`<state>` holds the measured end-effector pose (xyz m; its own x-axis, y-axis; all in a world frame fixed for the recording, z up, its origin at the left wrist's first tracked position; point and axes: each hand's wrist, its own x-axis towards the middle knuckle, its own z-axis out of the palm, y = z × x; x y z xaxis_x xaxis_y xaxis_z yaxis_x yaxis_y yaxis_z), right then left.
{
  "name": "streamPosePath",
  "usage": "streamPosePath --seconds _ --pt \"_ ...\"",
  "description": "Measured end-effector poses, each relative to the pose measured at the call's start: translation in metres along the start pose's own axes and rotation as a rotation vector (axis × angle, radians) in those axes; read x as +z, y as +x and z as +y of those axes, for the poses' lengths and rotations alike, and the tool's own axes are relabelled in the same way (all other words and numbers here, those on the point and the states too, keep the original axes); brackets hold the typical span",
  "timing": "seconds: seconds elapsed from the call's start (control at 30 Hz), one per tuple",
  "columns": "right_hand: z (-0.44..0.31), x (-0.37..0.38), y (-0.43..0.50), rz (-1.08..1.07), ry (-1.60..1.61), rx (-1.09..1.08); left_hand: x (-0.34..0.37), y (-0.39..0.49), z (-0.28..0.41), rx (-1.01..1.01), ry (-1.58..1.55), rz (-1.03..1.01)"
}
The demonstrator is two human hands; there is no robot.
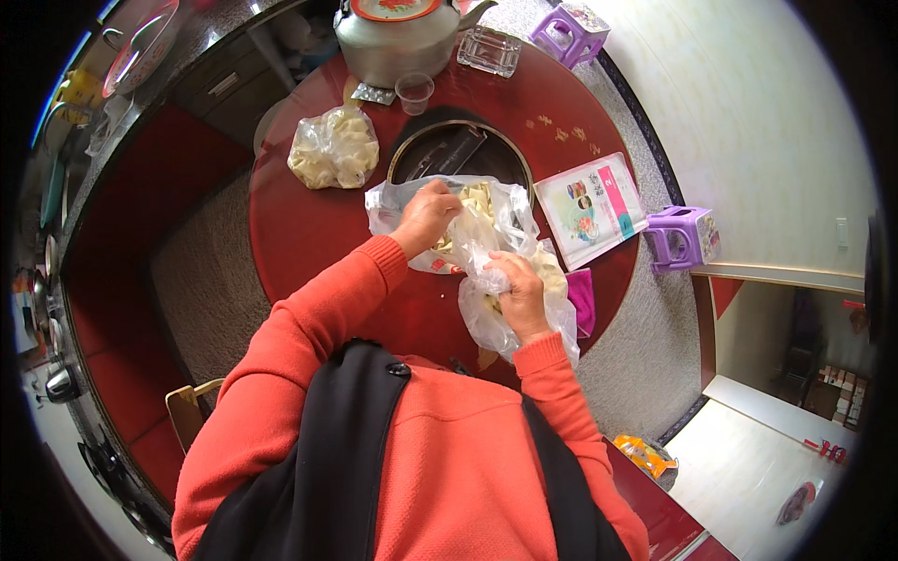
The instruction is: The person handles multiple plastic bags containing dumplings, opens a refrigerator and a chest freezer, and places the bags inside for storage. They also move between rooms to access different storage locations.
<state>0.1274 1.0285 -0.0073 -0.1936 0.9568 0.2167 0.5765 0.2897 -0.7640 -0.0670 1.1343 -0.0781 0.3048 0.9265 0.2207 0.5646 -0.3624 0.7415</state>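
My left hand (pixel 429 216) is over an open white plastic bag (pixel 515 203) that has red print on it. Its fingers are curled by the pale yellow food pieces (pixel 477 200) inside; whether they pinch anything is hard to see. My right hand (pixel 519 291) grips the bunched neck of a clear plastic bag (pixel 480 322), which holds more pale pieces and lies at the table's near side. This clear bag overlaps the white one. Farther left, a filled clear bag (pixel 333 149) of similar pale pieces rests on the round red table (pixel 302 238).
A metal kettle (pixel 396 49), a clear plastic cup (pixel 414 95), a blister pack (pixel 374 93) and a glass ashtray (pixel 489 51) stand at the back. A dark round inset (pixel 449 151) lies mid-table. On the right are a printed packet (pixel 591 210), a magenta cloth (pixel 581 301) and a purple stool (pixel 680 238).
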Motion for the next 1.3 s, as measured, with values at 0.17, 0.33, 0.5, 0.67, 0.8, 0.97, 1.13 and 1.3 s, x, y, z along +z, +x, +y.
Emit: streamPosePath --seconds 0.17,0.33,0.5,0.67,0.8,0.97,1.13,1.3 --pt "0.001 0.004 0.0 0.036 -0.025 0.009 -0.009 0.005 0.014 -0.011 -0.237 0.079" --pt "-0.008 0.001 0.005 0.12 -0.034 0.017 -0.024 0.002 0.032 -0.148 -0.516 -0.066" --pt "-0.03 -0.004 0.01 0.138 0.092 0.028 -0.058 -0.015 0.042 -0.004 -0.339 0.226" --pt "-0.057 0.037 0.018 -0.172 0.43 -0.075 -0.126 -0.081 0.04 -0.134 -0.37 0.522" --pt "-0.079 0.058 0.018 -0.474 0.289 -0.163 -0.167 -0.123 0.016 -0.268 -0.238 0.716" --pt "-0.057 0.019 0.04 0.268 -0.182 -0.146 -0.184 -0.149 -0.029 -0.346 0.228 0.815" --pt "0.001 0.002 0.062 0.264 -0.22 0.17 -0.184 -0.152 -0.051 -0.429 0.29 0.901" --pt "0.028 0.016 0.068 0.212 -0.028 0.426 -0.213 -0.149 -0.064 -0.374 0.308 1.074"
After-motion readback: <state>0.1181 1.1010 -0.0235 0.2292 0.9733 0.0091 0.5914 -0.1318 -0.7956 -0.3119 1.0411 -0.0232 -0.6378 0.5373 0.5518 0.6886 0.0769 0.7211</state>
